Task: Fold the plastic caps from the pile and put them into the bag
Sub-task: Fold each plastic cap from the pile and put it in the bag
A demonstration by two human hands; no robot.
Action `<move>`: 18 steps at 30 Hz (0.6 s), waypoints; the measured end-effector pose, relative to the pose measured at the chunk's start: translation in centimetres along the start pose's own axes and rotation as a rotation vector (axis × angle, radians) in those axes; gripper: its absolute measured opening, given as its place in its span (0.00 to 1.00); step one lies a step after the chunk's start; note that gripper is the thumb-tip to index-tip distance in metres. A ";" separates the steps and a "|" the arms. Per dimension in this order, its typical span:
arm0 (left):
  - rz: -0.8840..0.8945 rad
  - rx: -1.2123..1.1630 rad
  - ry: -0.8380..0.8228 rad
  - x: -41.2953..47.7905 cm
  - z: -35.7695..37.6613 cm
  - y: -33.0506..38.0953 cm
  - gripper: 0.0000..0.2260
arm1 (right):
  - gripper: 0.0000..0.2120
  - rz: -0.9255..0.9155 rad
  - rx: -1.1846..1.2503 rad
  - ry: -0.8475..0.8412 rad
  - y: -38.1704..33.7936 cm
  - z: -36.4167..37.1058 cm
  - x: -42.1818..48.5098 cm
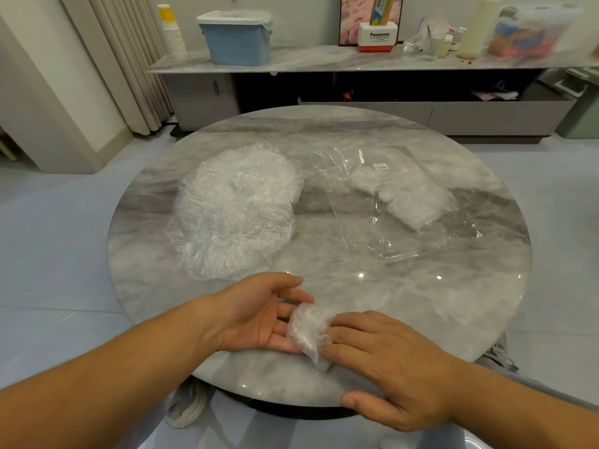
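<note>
A pile of crinkled clear plastic caps [234, 209] lies on the left half of the round marble table [421, 303]. On the right half lies a clear plastic bag [366, 202] with folded caps [405, 196] inside. At the near edge a small folded cap [309, 332] rests on the table between my hands. My left hand [259, 314] lies palm up with relaxed fingers under the cap's left side. My right hand [385, 361] lies palm down, its straight fingers pressing on the cap from the right.
Behind the table runs a low grey cabinet [356, 56] carrying a blue lidded box [238, 37], stacked paper cups [173, 34], a Panasonic box [377, 37] and bottles. Curtains [129, 59] hang at the left. Pale floor surrounds the table.
</note>
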State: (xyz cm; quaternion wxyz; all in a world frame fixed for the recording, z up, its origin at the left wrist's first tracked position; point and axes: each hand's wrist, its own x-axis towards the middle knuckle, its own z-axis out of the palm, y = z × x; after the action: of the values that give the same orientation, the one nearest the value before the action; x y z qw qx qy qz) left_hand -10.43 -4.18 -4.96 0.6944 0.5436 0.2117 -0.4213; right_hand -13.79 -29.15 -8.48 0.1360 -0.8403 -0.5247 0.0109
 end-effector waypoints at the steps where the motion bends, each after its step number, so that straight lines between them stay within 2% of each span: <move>1: 0.009 0.041 0.014 0.0 0.2 -0.2 0.21 | 0.23 -0.001 -0.015 -0.021 -0.1 0.0 0.1; 3: 0.047 0.144 0.056 0.1 0.9 -0.5 0.20 | 0.26 -0.002 -0.029 -0.026 -0.1 0.1 0.2; 5: 0.092 0.200 0.109 0.3 1.4 -0.9 0.15 | 0.31 -0.003 -0.028 -0.014 -0.2 0.3 0.2; 8: 0.123 0.198 0.159 0.5 1.4 -1.3 0.11 | 0.36 0.000 -0.039 -0.008 -0.1 0.5 0.2; 11: 0.142 0.130 0.171 0.4 1.2 -1.3 0.12 | 0.37 0.057 0.019 0.048 -0.1 0.5 -0.1; 15: 0.237 0.030 0.160 0.2 1.1 -0.5 0.14 | 0.32 0.255 0.322 0.197 -0.4 0.0 -0.4; 18: 0.335 0.032 0.139 -0.1 1.5 0.2 0.15 | 0.23 0.531 0.704 0.337 -0.8 -1.0 0.4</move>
State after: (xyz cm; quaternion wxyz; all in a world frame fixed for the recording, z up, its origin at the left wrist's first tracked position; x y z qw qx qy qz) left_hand -10.55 -5.50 -4.33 0.7297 0.6101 0.1590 -0.2646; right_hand -14.15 -28.64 -7.29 0.4883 -0.8383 -0.2269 0.0860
